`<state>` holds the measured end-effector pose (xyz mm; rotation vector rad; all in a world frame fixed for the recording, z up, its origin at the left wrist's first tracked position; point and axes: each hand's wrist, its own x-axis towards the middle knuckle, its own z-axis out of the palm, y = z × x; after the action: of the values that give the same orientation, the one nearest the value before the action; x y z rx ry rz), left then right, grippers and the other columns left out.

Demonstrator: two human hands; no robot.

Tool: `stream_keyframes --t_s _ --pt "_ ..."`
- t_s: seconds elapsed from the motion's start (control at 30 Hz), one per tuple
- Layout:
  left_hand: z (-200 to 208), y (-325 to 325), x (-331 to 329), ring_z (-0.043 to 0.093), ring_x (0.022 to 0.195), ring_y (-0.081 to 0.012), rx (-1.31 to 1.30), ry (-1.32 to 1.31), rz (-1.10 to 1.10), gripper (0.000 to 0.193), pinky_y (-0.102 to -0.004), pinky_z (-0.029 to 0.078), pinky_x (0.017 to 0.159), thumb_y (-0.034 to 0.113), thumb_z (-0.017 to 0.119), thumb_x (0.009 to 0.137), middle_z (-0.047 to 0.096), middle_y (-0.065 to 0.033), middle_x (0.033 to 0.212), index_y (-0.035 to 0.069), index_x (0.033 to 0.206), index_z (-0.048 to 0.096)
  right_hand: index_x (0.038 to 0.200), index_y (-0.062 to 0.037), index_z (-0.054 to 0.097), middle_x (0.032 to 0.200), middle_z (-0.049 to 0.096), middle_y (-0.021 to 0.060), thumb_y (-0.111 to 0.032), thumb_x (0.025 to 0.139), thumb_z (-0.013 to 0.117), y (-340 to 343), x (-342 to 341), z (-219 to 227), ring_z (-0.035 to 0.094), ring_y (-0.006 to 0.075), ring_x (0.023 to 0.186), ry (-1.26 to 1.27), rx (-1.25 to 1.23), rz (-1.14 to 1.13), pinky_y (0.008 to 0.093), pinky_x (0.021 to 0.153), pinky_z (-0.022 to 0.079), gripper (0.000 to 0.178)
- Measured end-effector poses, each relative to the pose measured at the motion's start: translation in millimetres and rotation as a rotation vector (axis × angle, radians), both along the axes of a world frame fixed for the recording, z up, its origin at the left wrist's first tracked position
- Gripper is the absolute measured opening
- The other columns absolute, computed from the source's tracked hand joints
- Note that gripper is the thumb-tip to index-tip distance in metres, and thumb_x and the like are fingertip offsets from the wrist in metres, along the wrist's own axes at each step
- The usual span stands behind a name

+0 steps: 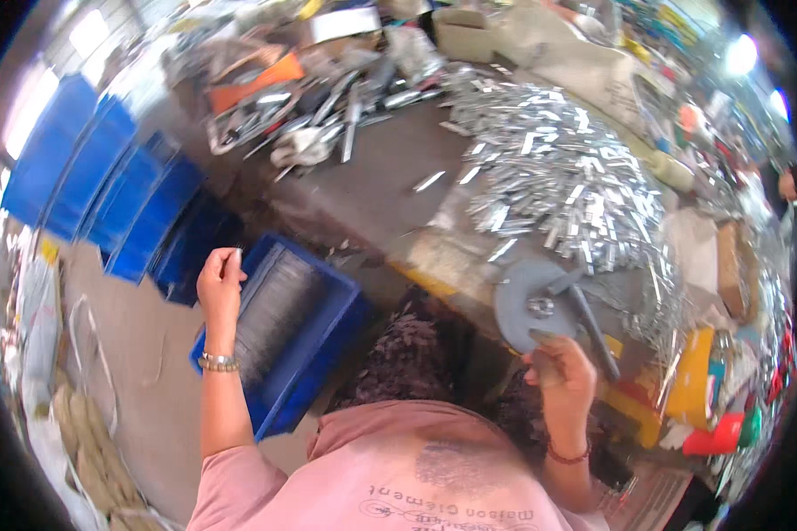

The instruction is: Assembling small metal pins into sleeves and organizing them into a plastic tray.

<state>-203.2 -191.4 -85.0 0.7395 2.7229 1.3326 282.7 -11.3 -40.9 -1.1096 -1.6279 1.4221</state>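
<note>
My left hand (pixel 220 281) is raised over the far left edge of a blue plastic bin (pixel 279 405). Its fingers are pinched together, and a tiny pale spot at their tips is too small to name. Rows of thin grey metal pieces (pixel 279 305), blurred, lie inside the bin. My right hand (pixel 562 376) is closed beside the near edge of a round grey disc (pixel 515 305) with a hub and a dark bar across it. Something dark shows at its fingers, but blur hides what it is.
A large heap of shiny metal strips (pixel 558 168) covers the bench's right side. Mixed metal parts (pixel 336 102) lie at the back. Blue bins (pixel 115 190) stand stacked at left. A yellow container (pixel 689 376) and sacking (pixel 576 62) edge the bench.
</note>
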Motion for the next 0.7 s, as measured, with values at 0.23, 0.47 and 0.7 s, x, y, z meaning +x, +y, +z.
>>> stream_keyframes --t_s 0.23,0.47,0.7 --pt "70.8 186.9 121.1 0.074 0.096 -0.0206 0.152 0.229 -0.727 0.026 -0.0343 0.058 0.086 0.008 0.079 0.095 0.076 -0.0085 0.109 0.006 0.120 0.073 0.118 0.0034 0.074 0.098 0.076 0.0077 0.001 0.102 0.070 -1.4 7.7 4.1 0.074 0.0118 0.084 -0.024 0.091 0.000 0.0267 0.072 0.059 0.016" --pt "48.7 263.5 106.5 0.072 0.092 -0.0324 -0.103 0.478 -0.818 0.045 -0.0457 0.056 0.081 0.011 0.083 0.087 0.072 -0.0111 0.099 0.013 0.130 0.069 0.110 0.0009 0.075 0.099 0.075 0.0154 0.006 0.090 0.076 -6.6 10.1 12.4 0.075 0.0273 0.082 0.060 0.366 0.025 0.0323 0.074 0.060 0.021" --pt "75.8 254.8 146.6 0.067 0.078 -0.0134 0.094 -0.140 -0.803 0.040 -0.0283 0.057 0.066 0.007 0.074 0.096 0.065 -0.0013 0.091 0.005 0.135 0.065 0.106 -0.0066 0.076 0.099 0.074 0.0132 0.000 0.087 0.077 20.9 86.0 36.8 0.074 0.0334 0.088 -0.516 0.712 -0.341 0.0411 0.075 0.061 0.020"
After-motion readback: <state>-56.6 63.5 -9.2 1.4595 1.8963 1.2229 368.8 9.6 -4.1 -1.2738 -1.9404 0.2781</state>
